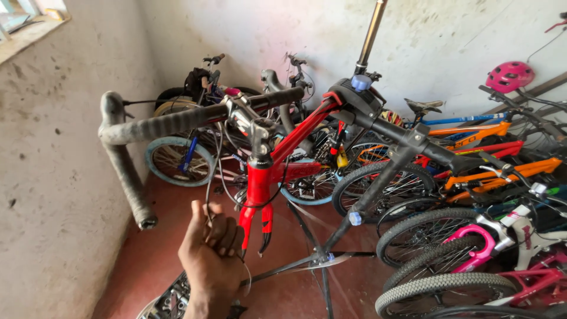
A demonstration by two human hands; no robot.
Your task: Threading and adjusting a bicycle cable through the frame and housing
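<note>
The one hand (pixel 211 251) in view, which side I cannot tell, is closed around a thin black cable (pixel 208 183) low at the frame's front. The cable rises to the drop handlebar (pixel 177 121) of the red bike (pixel 277 159) clamped in a stand (pixel 378 177). Cable work looks underway; the fork has no wheel. Parked bikes (pixel 472 177) line the wall beyond.

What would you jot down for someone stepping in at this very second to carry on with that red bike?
One hand shows, fingers closed on a thin cable running up to the drop handlebar; which hand it is can't be told, and no other is in view.
The red bike frame is clamped in the black repair stand; its fork has no front wheel.
Done: frame mounted.
Left: the cable hangs loose.
</note>
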